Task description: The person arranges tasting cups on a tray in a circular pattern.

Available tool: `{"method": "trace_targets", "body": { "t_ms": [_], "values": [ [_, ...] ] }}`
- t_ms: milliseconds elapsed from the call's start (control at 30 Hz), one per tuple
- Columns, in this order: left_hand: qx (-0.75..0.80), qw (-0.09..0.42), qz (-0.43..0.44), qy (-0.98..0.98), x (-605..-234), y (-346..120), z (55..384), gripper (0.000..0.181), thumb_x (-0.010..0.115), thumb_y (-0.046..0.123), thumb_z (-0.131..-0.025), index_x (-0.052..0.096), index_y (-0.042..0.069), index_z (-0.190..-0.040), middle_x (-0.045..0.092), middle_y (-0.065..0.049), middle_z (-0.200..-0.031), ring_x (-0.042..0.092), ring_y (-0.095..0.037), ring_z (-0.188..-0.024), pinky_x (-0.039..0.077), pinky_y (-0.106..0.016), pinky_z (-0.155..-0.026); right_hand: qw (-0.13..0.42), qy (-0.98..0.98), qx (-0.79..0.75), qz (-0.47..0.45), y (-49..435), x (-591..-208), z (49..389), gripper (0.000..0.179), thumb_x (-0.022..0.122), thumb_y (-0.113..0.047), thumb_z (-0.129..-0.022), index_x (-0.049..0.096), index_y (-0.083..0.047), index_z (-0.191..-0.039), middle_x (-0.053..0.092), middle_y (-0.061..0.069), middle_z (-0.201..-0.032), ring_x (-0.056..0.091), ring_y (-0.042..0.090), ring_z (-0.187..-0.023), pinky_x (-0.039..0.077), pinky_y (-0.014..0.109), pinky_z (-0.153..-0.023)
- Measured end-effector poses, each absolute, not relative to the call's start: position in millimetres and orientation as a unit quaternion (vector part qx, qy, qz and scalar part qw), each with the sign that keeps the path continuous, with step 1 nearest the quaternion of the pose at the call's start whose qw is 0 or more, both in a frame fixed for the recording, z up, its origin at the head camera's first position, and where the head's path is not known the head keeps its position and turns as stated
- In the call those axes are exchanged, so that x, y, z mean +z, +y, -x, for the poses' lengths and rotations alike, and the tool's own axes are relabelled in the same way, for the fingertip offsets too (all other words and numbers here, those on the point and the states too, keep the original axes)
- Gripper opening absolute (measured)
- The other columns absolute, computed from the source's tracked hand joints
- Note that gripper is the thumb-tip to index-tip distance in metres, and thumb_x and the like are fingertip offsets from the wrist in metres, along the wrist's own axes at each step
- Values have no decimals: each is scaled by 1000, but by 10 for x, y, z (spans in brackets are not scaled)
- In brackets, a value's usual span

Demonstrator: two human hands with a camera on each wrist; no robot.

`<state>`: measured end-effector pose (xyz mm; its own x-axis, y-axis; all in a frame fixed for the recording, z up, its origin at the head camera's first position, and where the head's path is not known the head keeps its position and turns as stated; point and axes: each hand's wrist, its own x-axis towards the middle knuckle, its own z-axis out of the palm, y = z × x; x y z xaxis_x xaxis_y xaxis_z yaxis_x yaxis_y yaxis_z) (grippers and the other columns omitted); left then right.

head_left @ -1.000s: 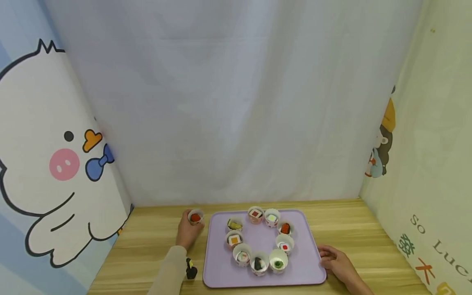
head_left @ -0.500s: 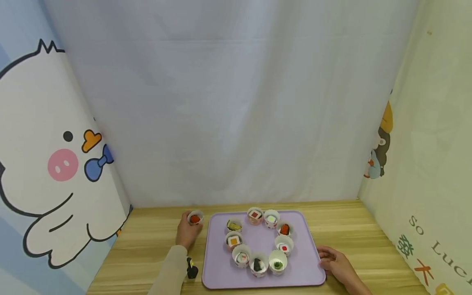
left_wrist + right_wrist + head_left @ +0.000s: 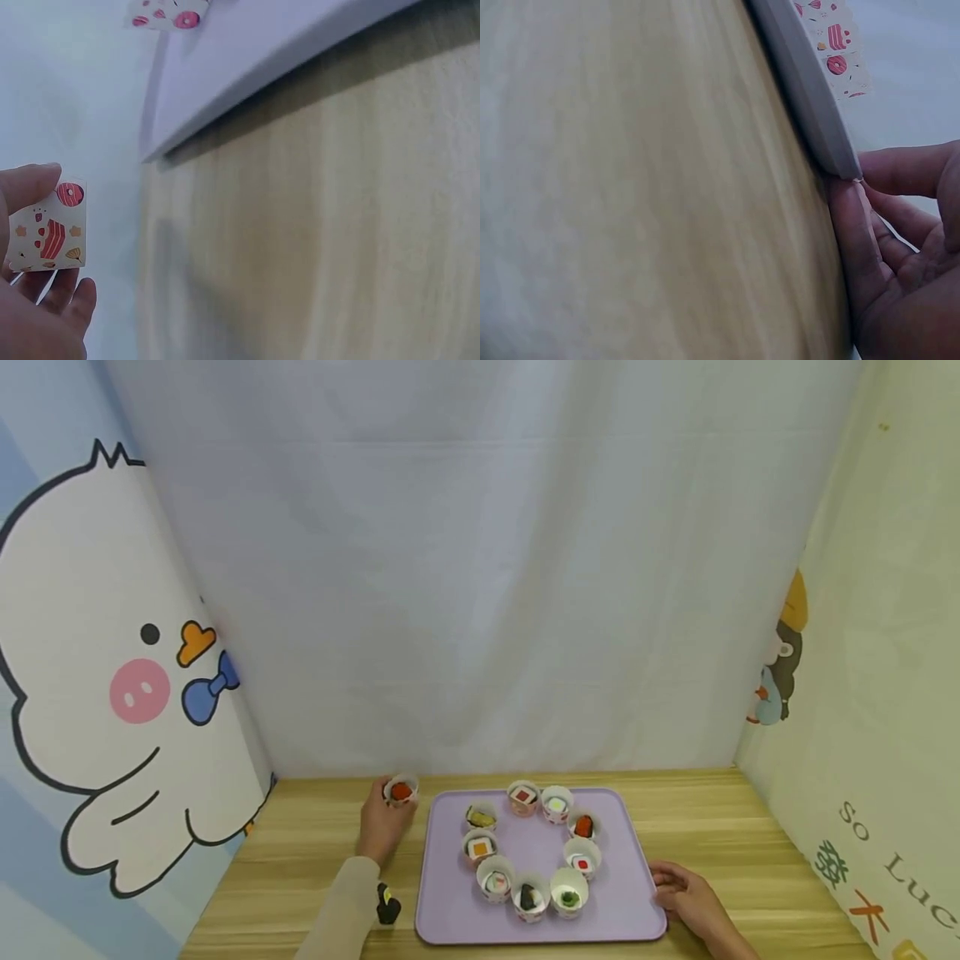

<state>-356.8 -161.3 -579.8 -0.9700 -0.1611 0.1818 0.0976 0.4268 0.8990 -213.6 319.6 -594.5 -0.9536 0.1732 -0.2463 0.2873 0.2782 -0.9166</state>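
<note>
My left hand [image 3: 384,822] grips a small printed paper cup [image 3: 52,229] to the left of the tray, thumb on one side and fingers on the other. A red-orange piece [image 3: 401,792] shows inside that cup. The lilac tray [image 3: 536,929] carries several similar cups set out in a ring, each with a small sushi-like piece in it, such as a green one [image 3: 570,899] and a dark one [image 3: 529,897]. At the tray's right edge, my right hand [image 3: 692,897] pinches the rim between thumb and finger, as the right wrist view shows.
A small black object with a yellow mark [image 3: 387,905] is by the left forearm, left of the tray. Wood-grain tabletop [image 3: 705,814] extends on both sides. A pale curtain [image 3: 480,610] closes off the back, with printed cloths at both sides.
My left hand has moved slightly toward the back curtain with the cup in the last half second. My right hand stays at the tray's edge; the head view shifts a little.
</note>
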Motion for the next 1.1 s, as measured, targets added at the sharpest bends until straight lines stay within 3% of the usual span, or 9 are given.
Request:
{"method": "trace_targets", "body": {
  "t_ms": [633,1100],
  "values": [
    [-539,103,39,-835,-5254,-1464,3366,67,74,14,-86,41,6,-144,56,-21,-134,59,-36,-118,54,-47,-91,48,801,-581,-135,3201,-5966,2140,56,63,8,-79,52,8,-134,62,9,-104,60,12,-84,56,31,-67],
    [-549,93,73,-828,-5071,-1118,3367,64,74,13,-84,45,7,-141,58,-20,-132,61,-37,-116,56,-45,-89,49,802,-579,-137,3200,-5957,2138,57,65,7,-79,52,8,-134,62,8,-103,60,11,-84,56,31,-67]
  ]
}}
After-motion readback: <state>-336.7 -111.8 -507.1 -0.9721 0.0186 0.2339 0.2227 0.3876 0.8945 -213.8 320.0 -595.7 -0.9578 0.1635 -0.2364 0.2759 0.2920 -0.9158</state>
